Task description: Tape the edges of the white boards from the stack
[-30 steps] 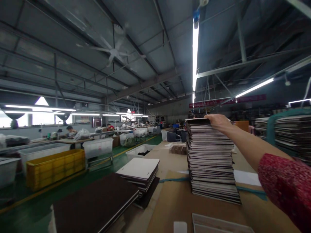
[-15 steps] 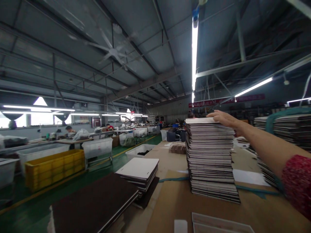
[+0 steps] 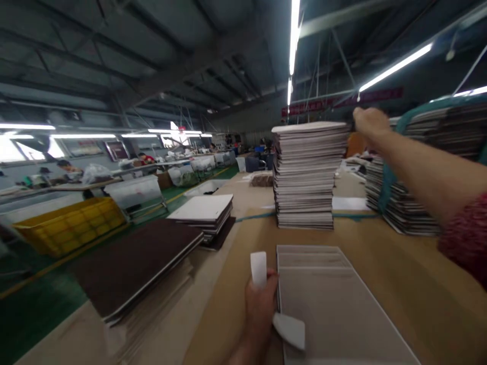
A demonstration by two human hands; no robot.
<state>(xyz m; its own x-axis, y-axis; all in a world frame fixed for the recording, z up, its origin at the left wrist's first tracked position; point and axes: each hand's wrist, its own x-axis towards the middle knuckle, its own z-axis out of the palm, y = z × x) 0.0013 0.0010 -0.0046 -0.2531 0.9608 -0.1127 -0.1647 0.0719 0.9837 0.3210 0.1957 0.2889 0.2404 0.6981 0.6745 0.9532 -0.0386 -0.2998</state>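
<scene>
Your left hand (image 3: 261,304) grips a white scraper-like piece (image 3: 266,291) at the left edge of the grey flat board (image 3: 335,304) lying on the cardboard-covered surface (image 3: 399,263). Your right hand (image 3: 369,121), blurred, appears closed and holds nothing visible, just right of the top of the tall stack of boards (image 3: 308,172). Beyond that hand, a second strapped stack (image 3: 411,203) stands.

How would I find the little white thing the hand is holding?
Start at the long brown cardboard-covered table. On its near end lies a flat grey board. At that board's left edge the left hand pinches a small white plastic scraper: the only small, upright white piece there.
</scene>
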